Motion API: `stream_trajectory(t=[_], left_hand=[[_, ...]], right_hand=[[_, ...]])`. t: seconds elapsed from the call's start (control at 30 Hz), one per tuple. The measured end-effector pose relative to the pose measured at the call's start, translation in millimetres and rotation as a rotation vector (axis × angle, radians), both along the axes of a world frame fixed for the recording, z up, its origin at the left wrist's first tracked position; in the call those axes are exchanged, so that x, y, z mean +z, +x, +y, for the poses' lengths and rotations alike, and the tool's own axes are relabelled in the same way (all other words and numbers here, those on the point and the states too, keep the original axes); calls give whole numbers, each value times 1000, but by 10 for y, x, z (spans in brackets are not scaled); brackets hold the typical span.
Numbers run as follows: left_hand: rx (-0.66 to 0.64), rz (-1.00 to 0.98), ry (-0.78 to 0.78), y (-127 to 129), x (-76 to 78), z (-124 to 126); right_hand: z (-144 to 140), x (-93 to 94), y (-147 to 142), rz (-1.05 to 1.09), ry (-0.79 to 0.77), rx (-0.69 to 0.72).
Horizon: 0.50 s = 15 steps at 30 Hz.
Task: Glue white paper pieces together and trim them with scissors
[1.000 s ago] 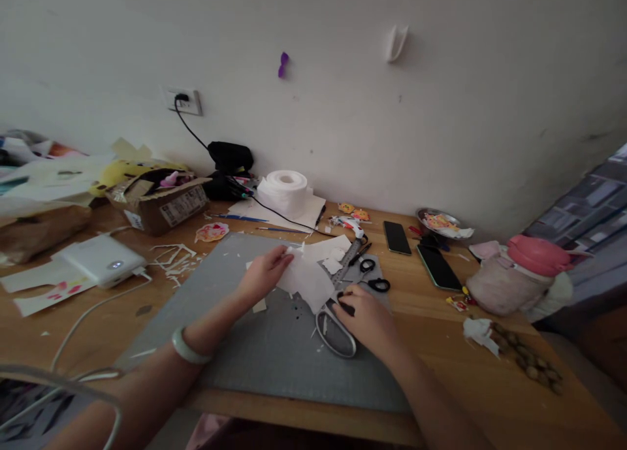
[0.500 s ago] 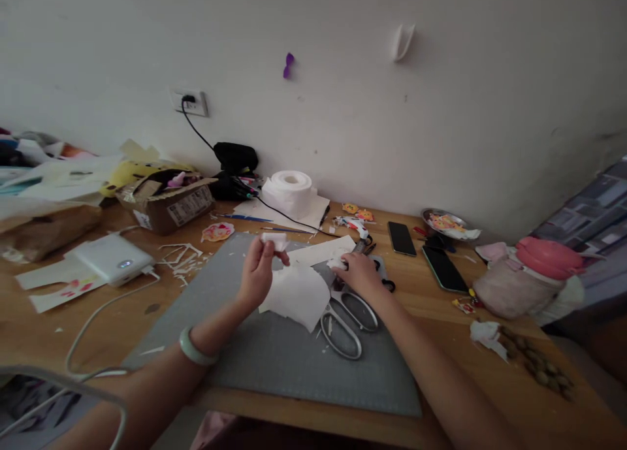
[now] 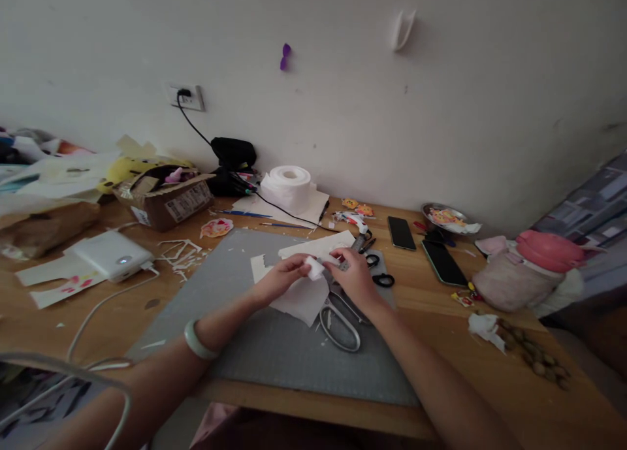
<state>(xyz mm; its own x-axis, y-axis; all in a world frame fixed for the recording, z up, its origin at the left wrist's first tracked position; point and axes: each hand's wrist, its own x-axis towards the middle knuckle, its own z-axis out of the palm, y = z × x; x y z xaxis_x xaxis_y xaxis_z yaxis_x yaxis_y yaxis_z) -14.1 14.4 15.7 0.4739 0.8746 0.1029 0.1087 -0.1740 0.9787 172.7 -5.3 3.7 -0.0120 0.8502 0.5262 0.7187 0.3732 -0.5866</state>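
My left hand (image 3: 280,279) is closed on a small white folded piece of paper (image 3: 315,269), held above the cutting mat. My right hand (image 3: 357,279) is in a pinch just right of that piece, and what lies between its fingers is too small to make out. Beneath both hands is a white paper sheet (image 3: 302,304) with an uneven edge. Large grey-handled scissors (image 3: 341,326) rest on the grey cutting mat (image 3: 304,365), their blades hidden by my right hand. A white paper strip (image 3: 298,247) lies behind my hands.
A glue gun (image 3: 360,225), black-handled scissors (image 3: 383,279) and two phones (image 3: 401,233) lie to the right. At the back stands a white tissue roll (image 3: 288,190). A cardboard box (image 3: 169,202) and a white power bank (image 3: 115,254) with cables are on the left.
My left hand has moved right and slightly down with the white piece, bringing it beside my right hand. My right hand has shifted slightly and come up to the piece.
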Motion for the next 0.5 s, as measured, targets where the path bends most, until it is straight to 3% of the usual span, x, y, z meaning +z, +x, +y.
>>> stream_trajectory(t=[0.13,0.37,0.5], left_hand=[[-85,99,13,17,-56,11],[10,113,-33,1,-109,69],[83,10,-135,14,-112,84]], right_hand=[[-82,-38,-92,-103,70,35],[-63,-108,-99,-94,54,66],[-45,-129,-91,-59,48,68]])
